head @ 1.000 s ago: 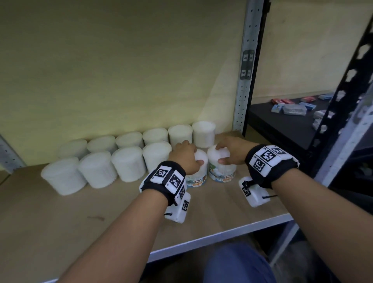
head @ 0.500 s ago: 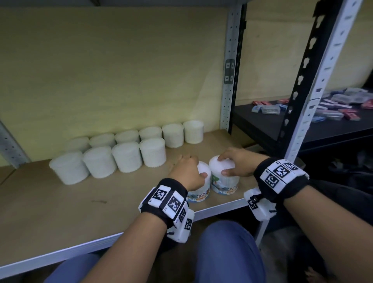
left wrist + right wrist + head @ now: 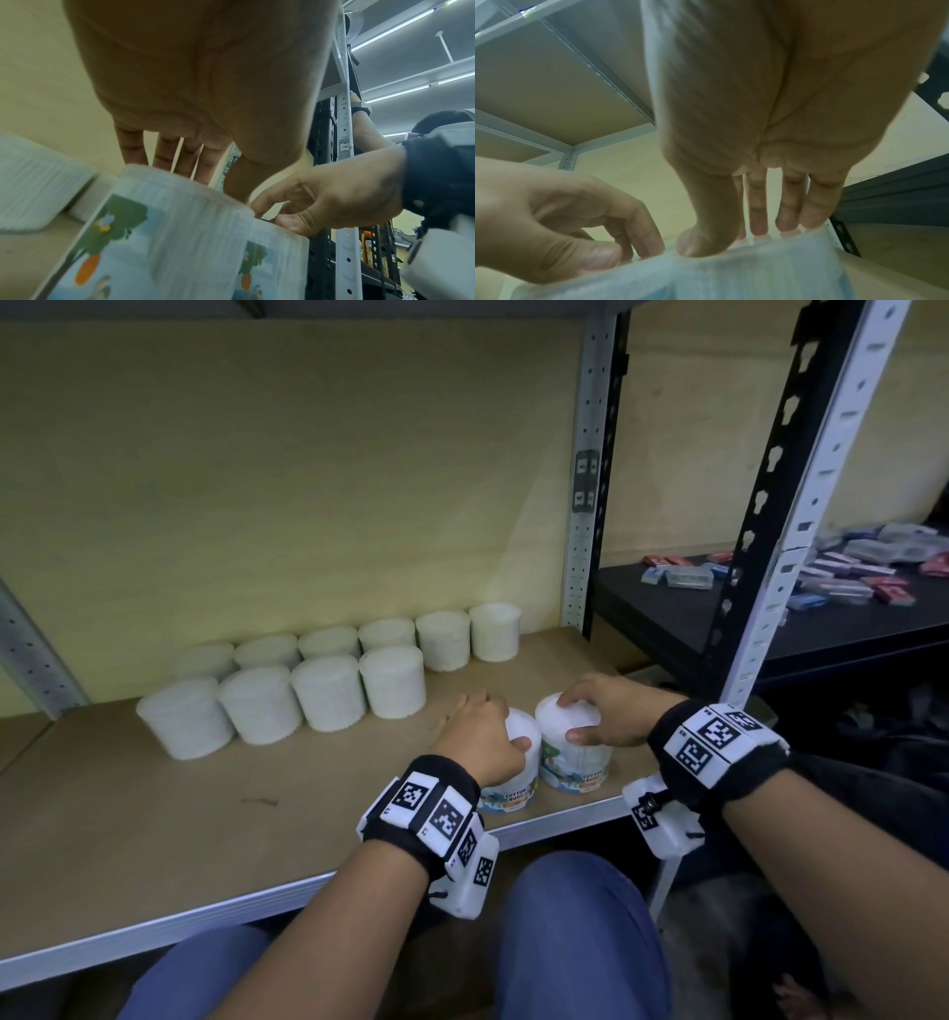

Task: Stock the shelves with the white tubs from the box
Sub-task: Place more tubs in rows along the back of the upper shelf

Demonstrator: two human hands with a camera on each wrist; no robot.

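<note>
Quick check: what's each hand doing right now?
Left hand: grips the top of the left tub.
Right hand: grips the top of the right tub.

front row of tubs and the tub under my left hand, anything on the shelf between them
Nothing: in the head view, bare shelf board separates the front row of tubs from the tub the left hand grips.

Pale yellow back wall (image 3: 308, 480), grey perforated steel upright (image 3: 585, 469), black neighbouring rack (image 3: 770, 469), ceiling strip lights (image 3: 401, 26) lit overhead.
</note>
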